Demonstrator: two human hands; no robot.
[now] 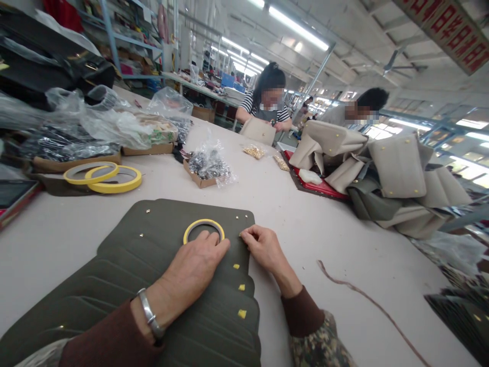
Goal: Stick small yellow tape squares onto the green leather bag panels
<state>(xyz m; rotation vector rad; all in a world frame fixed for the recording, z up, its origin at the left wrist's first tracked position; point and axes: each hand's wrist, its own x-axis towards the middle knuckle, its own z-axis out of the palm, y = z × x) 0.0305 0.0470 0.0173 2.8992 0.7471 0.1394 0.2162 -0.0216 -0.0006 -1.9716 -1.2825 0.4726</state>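
A dark green panel [153, 280], perhaps leather, lies flat on the table in front of me. My left hand [194, 265] rests on it, fingers curled over the near side of a roll of yellow tape [204, 222]. At the panel's right edge, my right hand [265, 247] has thumb and forefinger pinched together, with a tiny yellow piece, seemingly tape, at their tips. Below, three bits of yellow tape [242, 287] are stuck along that same edge. Small metal studs [148, 211] show near the panel's upper corners.
Two more yellow tape rolls [114, 179] lie at left, beside boxes of plastic-wrapped parts [204, 168]. Beige bag pieces [397, 165] are heaped at right around a red tray [328, 188]. A brown strip [367, 295] lies right of my arm. Two people work across the table.
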